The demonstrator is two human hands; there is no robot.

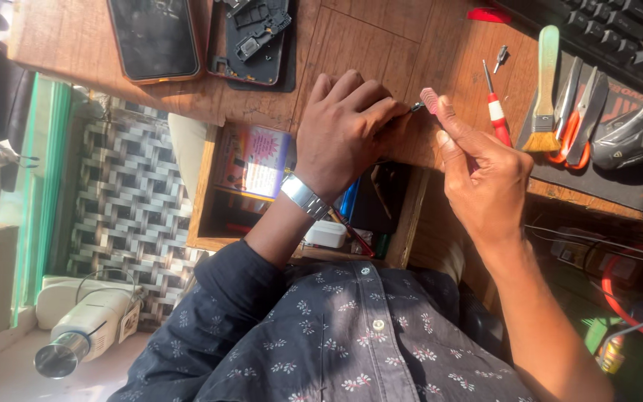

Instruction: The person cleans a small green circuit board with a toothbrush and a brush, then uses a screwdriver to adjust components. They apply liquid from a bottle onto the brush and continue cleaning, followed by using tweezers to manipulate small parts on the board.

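Left hand [344,130] lies knuckles-up on the desk [359,45] edge, fingers curled over something small and hidden, pinning it steady. Right hand [485,175] pinches a pink-handled screwdriver [427,100], tip at the left fingertips. Red-and-white screwdriver [494,108] and brush [545,89] lie beside, within reach

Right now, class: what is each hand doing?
Left hand: closed, fingertips pinching something small on the desk; cannot tell what.
Right hand: closed on a pink-handled tool.

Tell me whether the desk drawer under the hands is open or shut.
Open: the drawer is pulled out below the left hand, its contents showing.
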